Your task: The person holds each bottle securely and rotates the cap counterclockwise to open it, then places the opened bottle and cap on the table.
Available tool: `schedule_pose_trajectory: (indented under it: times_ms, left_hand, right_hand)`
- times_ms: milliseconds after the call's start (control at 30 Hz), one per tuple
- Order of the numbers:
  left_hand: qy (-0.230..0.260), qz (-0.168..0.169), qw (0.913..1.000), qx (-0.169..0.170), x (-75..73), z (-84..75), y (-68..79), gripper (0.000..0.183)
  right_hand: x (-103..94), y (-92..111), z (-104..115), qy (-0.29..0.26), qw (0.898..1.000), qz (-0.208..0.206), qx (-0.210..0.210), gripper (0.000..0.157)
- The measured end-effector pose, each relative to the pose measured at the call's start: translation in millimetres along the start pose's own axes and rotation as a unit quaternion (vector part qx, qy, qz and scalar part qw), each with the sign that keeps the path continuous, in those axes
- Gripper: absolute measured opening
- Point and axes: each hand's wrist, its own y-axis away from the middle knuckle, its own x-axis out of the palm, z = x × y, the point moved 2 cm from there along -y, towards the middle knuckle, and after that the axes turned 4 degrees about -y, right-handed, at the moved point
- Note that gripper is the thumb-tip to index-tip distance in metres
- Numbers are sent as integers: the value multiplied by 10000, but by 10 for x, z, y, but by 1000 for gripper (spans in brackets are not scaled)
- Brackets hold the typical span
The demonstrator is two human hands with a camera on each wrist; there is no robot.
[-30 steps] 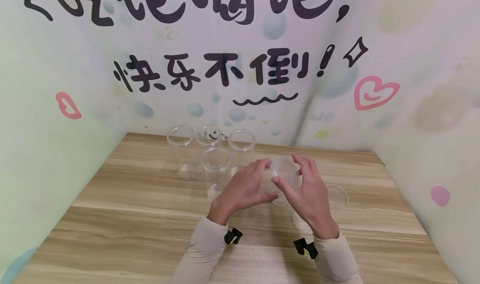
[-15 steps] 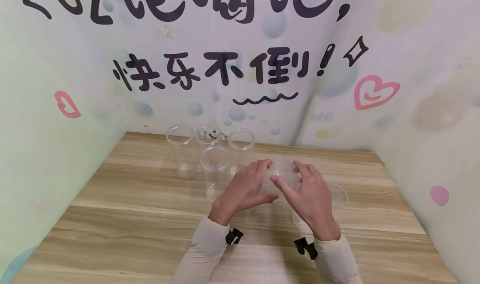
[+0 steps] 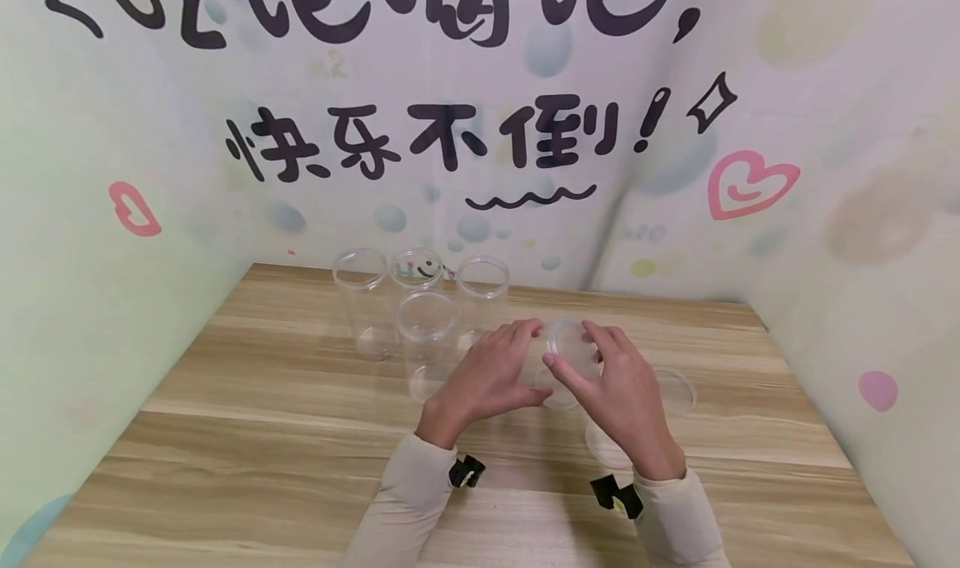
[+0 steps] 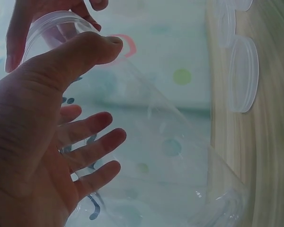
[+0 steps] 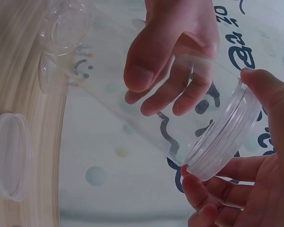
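My left hand (image 3: 487, 376) grips a clear plastic cup (image 5: 109, 71) around its body, which is tilted and raised off the table. The thumb lies along the near side and the fingers reach round the far side. At the cup's mouth is a clear lid (image 5: 227, 132), which my right hand (image 3: 622, 393) holds by the edge between thumb and fingers. Whether the lid is pressed fully onto the rim, I cannot tell. Several more clear cups (image 3: 429, 335) stand upright just left of my left hand, without visible lids.
Beyond my right hand, a loose lid (image 3: 693, 393) lies on the wooden table (image 3: 262, 451). Another lid (image 3: 594, 445) is partly hidden under my right wrist. A printed wall (image 3: 375, 210) rises behind the table, with side walls left and right.
Both hands stay almost in place on the cup and lid. My right fingers shift slightly around the lid's edge, and the lid's tilt changes a little.
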Motion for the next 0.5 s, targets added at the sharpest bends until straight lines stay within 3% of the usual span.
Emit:
schedule_pose_trajectory:
  times_ms: [500]
  left_hand:
    - [503, 19, 9986, 164, -2, 82, 11, 78]
  right_hand:
    - [11, -26, -44, -552, 9974, 91, -453, 67]
